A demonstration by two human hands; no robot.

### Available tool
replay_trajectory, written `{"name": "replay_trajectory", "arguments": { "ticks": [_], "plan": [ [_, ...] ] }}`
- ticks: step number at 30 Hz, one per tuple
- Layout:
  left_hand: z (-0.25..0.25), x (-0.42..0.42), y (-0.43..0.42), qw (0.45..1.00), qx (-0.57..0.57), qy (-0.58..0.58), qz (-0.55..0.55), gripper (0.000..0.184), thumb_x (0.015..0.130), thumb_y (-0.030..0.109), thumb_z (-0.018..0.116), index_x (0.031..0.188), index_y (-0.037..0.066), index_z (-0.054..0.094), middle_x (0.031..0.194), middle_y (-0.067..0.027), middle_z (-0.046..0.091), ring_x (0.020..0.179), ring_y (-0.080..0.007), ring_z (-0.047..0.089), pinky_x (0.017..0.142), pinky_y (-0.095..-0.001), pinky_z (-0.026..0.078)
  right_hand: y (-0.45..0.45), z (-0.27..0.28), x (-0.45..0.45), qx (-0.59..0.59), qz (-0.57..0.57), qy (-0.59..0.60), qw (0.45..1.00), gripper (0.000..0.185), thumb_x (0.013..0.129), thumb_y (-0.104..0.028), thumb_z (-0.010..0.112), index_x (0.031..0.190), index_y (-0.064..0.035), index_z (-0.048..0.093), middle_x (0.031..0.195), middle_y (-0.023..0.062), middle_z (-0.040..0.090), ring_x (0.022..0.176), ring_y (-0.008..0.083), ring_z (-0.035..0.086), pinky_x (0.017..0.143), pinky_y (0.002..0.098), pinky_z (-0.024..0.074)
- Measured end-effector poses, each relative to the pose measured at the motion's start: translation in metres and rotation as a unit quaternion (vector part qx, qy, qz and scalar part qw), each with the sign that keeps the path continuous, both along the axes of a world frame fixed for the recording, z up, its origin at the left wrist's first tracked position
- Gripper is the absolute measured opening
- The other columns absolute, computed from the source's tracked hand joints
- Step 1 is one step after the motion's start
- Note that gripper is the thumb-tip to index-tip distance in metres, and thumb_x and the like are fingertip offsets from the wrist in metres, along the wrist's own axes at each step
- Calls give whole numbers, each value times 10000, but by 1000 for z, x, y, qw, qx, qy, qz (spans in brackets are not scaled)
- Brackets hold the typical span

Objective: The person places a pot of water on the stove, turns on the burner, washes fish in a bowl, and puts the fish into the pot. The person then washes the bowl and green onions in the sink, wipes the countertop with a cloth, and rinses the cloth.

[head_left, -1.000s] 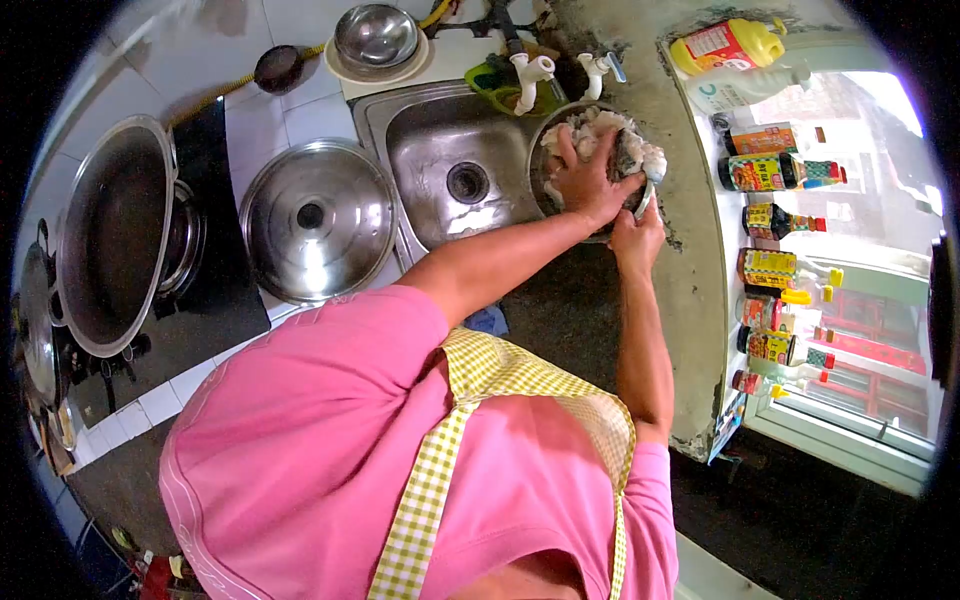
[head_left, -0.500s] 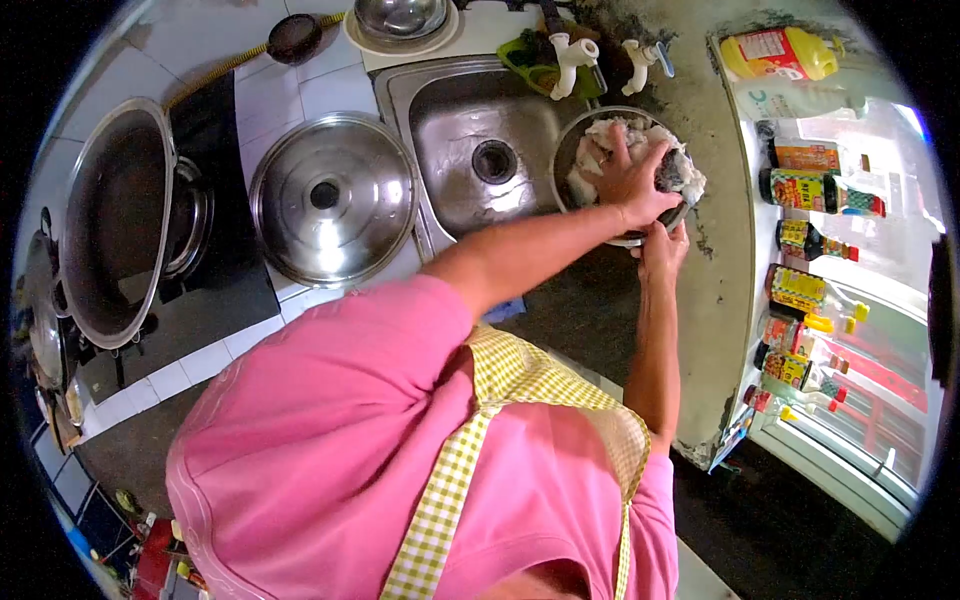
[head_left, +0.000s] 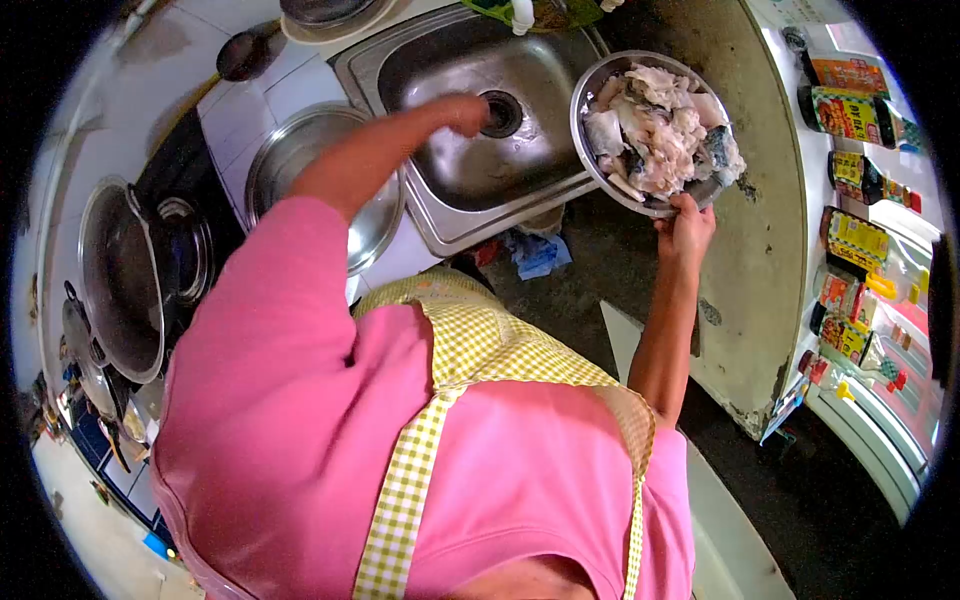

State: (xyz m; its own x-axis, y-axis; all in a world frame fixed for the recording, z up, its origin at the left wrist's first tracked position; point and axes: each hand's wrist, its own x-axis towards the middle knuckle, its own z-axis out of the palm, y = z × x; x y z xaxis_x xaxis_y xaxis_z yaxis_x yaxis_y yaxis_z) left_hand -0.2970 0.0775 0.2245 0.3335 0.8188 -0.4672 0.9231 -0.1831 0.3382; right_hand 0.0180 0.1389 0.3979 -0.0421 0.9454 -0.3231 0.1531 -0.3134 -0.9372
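Note:
A round metal bowl point(head_left: 602, 82) heaped with pale, dark-skinned fish pieces point(head_left: 660, 130) is at the sink's right edge. My right hand point(head_left: 686, 232) grips its near rim, fingers curled at the edge; whether the bowl also rests on anything, I cannot tell. Over the metal sink point(head_left: 450, 185) is my left hand point(head_left: 465, 114), close to the drain point(head_left: 503, 114) and apart from the bowl. Motion smears that hand, so its fingers do not show clearly. No object is visible in it.
Left of the sink, a large metal lid point(head_left: 372, 235) lies partly behind my left forearm. Farther left stands a wok point(head_left: 125, 285) by the stove. A white tap point(head_left: 522, 15) is at the back. Sauce bottles point(head_left: 850, 118) line the ledge at right, beyond a concrete wall top point(head_left: 765, 260).
My left hand has left the fish pieces and moved left over the sink. My right hand still holds the bowl. The whole view has shifted.

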Motion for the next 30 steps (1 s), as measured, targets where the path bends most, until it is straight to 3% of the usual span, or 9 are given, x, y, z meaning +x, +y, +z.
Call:
{"name": "replay_trajectory", "arguments": {
  "ticks": [5, 8, 12, 14, 18, 20, 21, 25, 30],
  "plan": [
    [-91, 80, -28, 973, 28, -122, 194, 336, 700, 206, 514, 996, 50, 542, 986, -159, 549, 860, -305, 548, 716, -406, 456, -4, -1, 5, -8, -50, -31, 998, 186, 665, -37, 501, 840, -20, 440, 659, 43, 495, 423, 138, 483, 295, 243, 389],
    [-129, 105, -30, 986, 49, -47, 150, 292, 741, 219, 481, 989, 83, 556, 1018, -147, 536, 910, -300, 531, 741, -393, 455, -8, 0, 4, -2, -38, -3, 999, 198, 666, -35, 496, 854, -23, 437, 655, 39, 494, 419, 131, 481, 292, 241, 392],
    [-103, 100, -28, 994, -41, -14, 101, 282, 730, 184, 492, 994, 113, 559, 1011, -146, 541, 921, -303, 531, 761, -380, 452, -10, -9, 7, -18, -32, -8, 999, 198, 668, -40, 488, 860, -24, 440, 644, 35, 498, 410, 131, 484, 289, 235, 390],
    [-93, 89, -35, 965, -155, -36, 211, 287, 699, 172, 530, 977, 111, 565, 1005, -153, 542, 884, -295, 546, 751, -381, 455, -12, -9, 1, -15, -35, -30, 999, 184, 672, -42, 474, 853, -23, 443, 647, 41, 508, 403, 127, 481, 289, 235, 381],
    [-36, 67, -31, 961, -128, -34, 241, 266, 650, 144, 571, 910, 89, 567, 973, -140, 556, 800, -288, 559, 696, -372, 456, -7, -24, 1, 6, -18, -12, 1000, 206, 676, -44, 468, 880, -21, 459, 673, 49, 528, 417, 125, 486, 300, 235, 371],
    [-3, 55, -28, 843, -33, -279, 458, 181, 633, 103, 564, 800, 40, 535, 874, -130, 565, 713, -250, 547, 647, -346, 443, 2, -36, 7, 79, 43, -43, 995, 236, 678, -41, 465, 913, -15, 470, 665, 46, 528, 422, 122, 485, 303, 236, 374],
    [21, 56, -28, 843, -26, -279, 459, 181, 633, 103, 564, 800, 40, 535, 874, -130, 565, 713, -250, 547, 647, -346, 443, 2, -28, 2, 85, 46, -41, 994, 236, 678, -41, 465, 913, -15, 470, 665, 46, 528, 422, 122, 485, 303, 236, 374],
    [86, 104, 3, 597, 469, -456, 464, 132, 636, 42, 504, 759, 24, 463, 870, -142, 505, 792, -213, 502, 718, -325, 409, 0, -6, -12, 41, 61, -48, 996, 305, 689, 6, 426, 991, 3, 469, 704, 69, 540, 424, 114, 475, 313, 249, 401],
    [149, 163, 34, 632, 520, -339, 464, 525, 568, 249, 622, 1044, 91, 467, 1131, -236, 323, 1000, -385, 380, 851, -435, 313, -2, 11, -26, 62, 76, -36, 995, 260, 690, -10, 453, 948, -14, 477, 635, 36, 505, 406, 105, 463, 295, 225, 376]
  ]
}}
